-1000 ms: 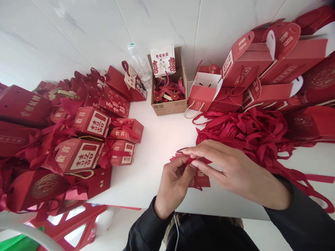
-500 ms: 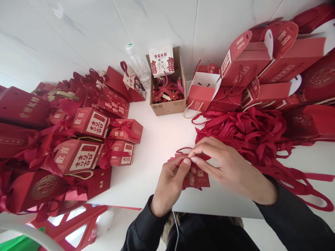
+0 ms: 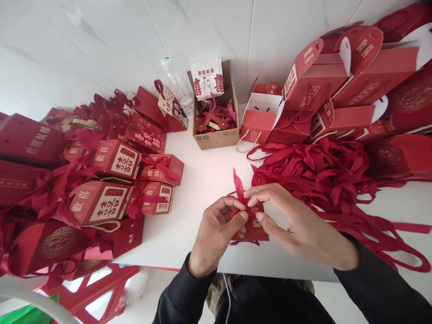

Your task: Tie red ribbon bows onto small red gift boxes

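A small red gift box [image 3: 259,231] with gold lettering lies at the front of the white table, partly covered by my hands. Over its top, my left hand [image 3: 218,231] pinches a red ribbon [image 3: 238,183] between thumb and fingers, and one ribbon end sticks up above the grip. My right hand [image 3: 295,220] hovers against the right side of the box with thumb and forefinger apart. Its fingertips are close to the ribbon, with nothing visible between them. Behind the right hand spreads a heap of loose red ribbons [image 3: 313,166].
Ribbon-tied red boxes [image 3: 118,200] crowd the left side. At the back stand a cardboard box [image 3: 218,140] with ribbon pieces and a printed card, and a clear bottle [image 3: 180,87]. Untied red boxes [image 3: 313,85] are stacked at the right. The table's front edge runs close to me.
The right fingers, earlier pinched together beside the left thumb, have parted and moved slightly down. A ribbon end now stands up from the left hand's pinch.
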The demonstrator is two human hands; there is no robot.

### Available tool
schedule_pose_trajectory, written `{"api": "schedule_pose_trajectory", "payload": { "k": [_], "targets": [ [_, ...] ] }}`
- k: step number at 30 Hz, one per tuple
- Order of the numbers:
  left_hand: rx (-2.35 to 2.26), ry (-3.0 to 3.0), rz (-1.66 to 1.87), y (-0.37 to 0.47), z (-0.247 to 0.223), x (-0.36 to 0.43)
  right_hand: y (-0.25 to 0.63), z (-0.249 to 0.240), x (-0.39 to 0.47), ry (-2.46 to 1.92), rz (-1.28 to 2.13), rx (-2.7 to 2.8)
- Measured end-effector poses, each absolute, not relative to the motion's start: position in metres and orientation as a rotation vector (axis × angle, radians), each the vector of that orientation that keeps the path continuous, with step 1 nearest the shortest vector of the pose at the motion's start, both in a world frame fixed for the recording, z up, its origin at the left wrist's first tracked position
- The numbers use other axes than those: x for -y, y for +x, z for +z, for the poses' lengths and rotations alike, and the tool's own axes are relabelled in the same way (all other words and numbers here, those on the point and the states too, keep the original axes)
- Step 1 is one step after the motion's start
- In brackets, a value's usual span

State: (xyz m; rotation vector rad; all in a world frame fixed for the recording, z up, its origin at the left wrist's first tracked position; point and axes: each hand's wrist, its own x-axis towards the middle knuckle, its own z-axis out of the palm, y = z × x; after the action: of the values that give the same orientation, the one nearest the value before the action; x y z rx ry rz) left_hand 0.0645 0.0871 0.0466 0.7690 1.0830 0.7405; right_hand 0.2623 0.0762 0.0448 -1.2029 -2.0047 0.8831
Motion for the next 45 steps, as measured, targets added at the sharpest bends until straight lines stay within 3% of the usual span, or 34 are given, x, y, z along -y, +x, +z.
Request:
{"api": "schedule_pose_trajectory", "payload": {
  "k": [18,23,30,35,45],
  "targets": [
    [-1.274,1.187,0.812,0.068,0.042,-0.078,0.251,0.043,-0.086,-1.376,0.998,2.044],
    [-1.41,1.749,1.002,0.074,0.029,-0.07,0.254,0.045,-0.082,-1.389,1.091,2.017],
    [-1.337,2.007,1.23,0.077,0.017,-0.064,0.258,0.046,-0.085,-1.486,1.203,1.852],
    [-1.373,2.071,1.28,0.075,0.015,-0.059,0.256,0.051,-0.088,-1.468,1.29,1.807],
    [-1.536,2.094,1.208,0.062,0.016,-0.049,0.264,0.043,-0.082,-1.622,1.153,1.775]
  ]
}}
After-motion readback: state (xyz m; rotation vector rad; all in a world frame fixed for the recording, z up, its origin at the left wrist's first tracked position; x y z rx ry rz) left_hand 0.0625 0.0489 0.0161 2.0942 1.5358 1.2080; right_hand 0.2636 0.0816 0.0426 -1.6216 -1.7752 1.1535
